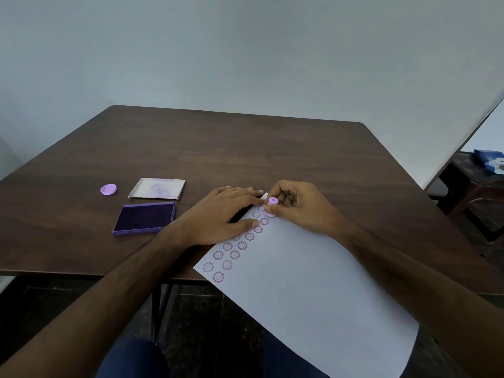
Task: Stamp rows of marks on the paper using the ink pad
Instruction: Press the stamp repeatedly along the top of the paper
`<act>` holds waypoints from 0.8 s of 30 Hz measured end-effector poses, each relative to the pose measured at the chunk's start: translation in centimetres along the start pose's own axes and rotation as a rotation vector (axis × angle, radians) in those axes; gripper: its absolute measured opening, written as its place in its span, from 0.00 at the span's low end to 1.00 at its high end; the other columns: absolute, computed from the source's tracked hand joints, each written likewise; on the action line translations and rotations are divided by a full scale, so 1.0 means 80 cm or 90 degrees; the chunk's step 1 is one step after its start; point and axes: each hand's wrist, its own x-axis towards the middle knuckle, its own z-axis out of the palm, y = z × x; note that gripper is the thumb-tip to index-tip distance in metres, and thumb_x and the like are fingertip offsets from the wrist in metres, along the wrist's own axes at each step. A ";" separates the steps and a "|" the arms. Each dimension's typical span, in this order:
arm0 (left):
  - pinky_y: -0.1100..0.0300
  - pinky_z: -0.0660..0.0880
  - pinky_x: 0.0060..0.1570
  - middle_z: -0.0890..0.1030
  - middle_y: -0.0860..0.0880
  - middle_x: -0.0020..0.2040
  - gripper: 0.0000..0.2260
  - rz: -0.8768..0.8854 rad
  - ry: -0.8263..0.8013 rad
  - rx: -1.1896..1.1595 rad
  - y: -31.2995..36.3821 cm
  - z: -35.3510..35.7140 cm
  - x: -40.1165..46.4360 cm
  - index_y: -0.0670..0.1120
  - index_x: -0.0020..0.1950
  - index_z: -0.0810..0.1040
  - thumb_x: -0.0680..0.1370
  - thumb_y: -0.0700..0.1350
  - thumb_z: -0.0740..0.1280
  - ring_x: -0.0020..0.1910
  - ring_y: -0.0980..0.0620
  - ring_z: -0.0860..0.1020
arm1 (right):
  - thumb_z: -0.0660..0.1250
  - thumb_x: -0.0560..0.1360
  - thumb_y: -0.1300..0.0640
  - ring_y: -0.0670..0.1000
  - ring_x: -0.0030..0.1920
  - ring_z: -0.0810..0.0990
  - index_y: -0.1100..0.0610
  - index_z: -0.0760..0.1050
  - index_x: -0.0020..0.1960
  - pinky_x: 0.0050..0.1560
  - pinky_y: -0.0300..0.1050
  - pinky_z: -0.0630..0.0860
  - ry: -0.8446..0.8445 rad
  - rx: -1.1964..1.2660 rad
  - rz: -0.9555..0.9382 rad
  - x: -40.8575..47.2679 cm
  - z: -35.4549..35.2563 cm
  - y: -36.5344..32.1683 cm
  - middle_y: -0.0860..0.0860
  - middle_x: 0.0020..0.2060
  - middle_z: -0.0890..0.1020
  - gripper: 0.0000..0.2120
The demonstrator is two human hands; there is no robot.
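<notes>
Paper [313, 290] is seen in the single head view lying slantwise across the near right corner of the dark table [245, 148], its lower part overhanging the edge toward the lap. Two rows of purple smiling-flower marks [234, 254] are laid along its left long edge, running from the near corner up toward the far corner. At the far end of the second row, the small pink stamp [271, 206] is pinched upright by the fingers of the right hand [297, 207], closed around its stem with its base on the sheet, though whether it is pressed fully down cannot be told from this angle. The sheet is pinned flat by the left hand [223, 216], fingers spread across the upper left edge, empty of any object. The open ink pad [144, 218] lies well to the left of the stamp, beyond the left hand, with its lid [157, 188] behind it and a pink cap [108, 189] farther left. Re-inking would likely call for a reach by the right hand across the left.
</notes>
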 end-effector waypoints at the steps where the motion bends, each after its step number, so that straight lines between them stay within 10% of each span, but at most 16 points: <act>1: 0.52 0.53 0.76 0.65 0.56 0.78 0.23 0.000 0.000 0.000 0.000 0.000 0.000 0.54 0.77 0.66 0.82 0.56 0.61 0.77 0.59 0.60 | 0.76 0.73 0.52 0.64 0.34 0.76 0.52 0.80 0.43 0.34 0.56 0.74 -0.001 -0.003 -0.003 0.000 0.000 0.001 0.65 0.36 0.82 0.06; 15: 0.53 0.51 0.75 0.66 0.55 0.78 0.25 -0.008 -0.014 0.006 0.001 0.000 -0.001 0.53 0.77 0.66 0.81 0.59 0.57 0.77 0.57 0.61 | 0.74 0.75 0.56 0.42 0.32 0.74 0.58 0.80 0.45 0.33 0.31 0.69 -0.048 -0.115 -0.046 0.006 -0.002 -0.006 0.46 0.34 0.81 0.06; 24: 0.53 0.51 0.75 0.66 0.54 0.78 0.23 0.005 -0.003 0.040 -0.002 0.003 -0.001 0.53 0.76 0.65 0.82 0.58 0.58 0.77 0.57 0.61 | 0.72 0.76 0.58 0.56 0.36 0.77 0.59 0.79 0.47 0.38 0.49 0.74 -0.061 -0.148 -0.060 0.005 -0.002 -0.014 0.56 0.38 0.83 0.05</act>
